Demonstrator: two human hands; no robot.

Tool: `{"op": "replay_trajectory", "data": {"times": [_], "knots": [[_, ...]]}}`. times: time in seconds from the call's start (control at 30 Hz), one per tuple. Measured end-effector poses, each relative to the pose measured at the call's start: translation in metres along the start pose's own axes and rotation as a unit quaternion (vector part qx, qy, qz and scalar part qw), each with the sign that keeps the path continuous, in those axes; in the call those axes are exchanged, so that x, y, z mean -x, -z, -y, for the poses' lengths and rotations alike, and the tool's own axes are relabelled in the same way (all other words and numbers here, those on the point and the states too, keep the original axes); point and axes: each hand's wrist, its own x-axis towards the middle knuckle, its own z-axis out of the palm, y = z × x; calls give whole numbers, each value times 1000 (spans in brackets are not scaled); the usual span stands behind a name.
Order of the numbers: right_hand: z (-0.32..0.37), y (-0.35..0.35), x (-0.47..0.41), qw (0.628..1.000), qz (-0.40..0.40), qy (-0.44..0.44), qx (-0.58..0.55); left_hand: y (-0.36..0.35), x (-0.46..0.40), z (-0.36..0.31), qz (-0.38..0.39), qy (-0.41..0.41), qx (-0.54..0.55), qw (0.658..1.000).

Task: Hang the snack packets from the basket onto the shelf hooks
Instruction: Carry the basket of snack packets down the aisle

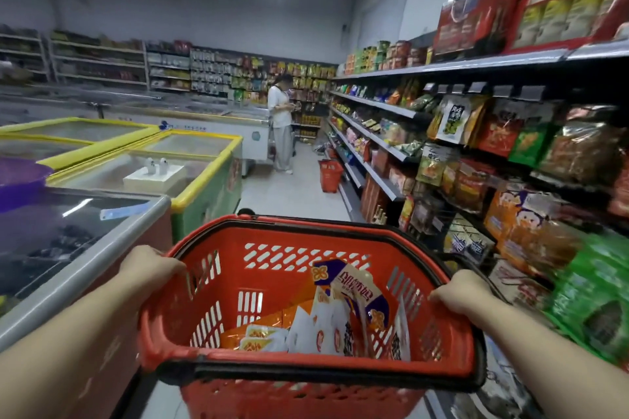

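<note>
I carry a red plastic basket (pixel 258 269) with a black rim in front of me. My left hand (pixel 149 265) grips its left rim and my right hand (pixel 463 292) grips its right rim. Inside lie several snack packets (pixel 326 320), orange, white and purple, leaning toward the right side. On my right, the shelf (pixel 476 65) carries rows of packets hanging on hooks (pixel 531 133), some blurred.
Chest freezers (pixel 143 160) with glass lids line the left side, close to my left arm. A person (pixel 280 122) stands further down the aisle beside another red basket (pixel 330 175) on the floor. A purple bowl (pixel 20 180) sits on a freezer.
</note>
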Motion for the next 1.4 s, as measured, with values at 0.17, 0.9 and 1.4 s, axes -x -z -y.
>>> {"op": "replay_trajectory", "data": {"times": [0.17,0.9,1.4], "knots": [[86,-13,-114,999,-14,-33,-11,-59,-171,-58,28,-14,-31,999],[331,-68,-625,990,-42,-128,43,-376,-713,-266,111,-63,-87,988],[366,-154,-730,865,-158,-453,-147,-652,-928,-442,382,-248,-98,885]]}}
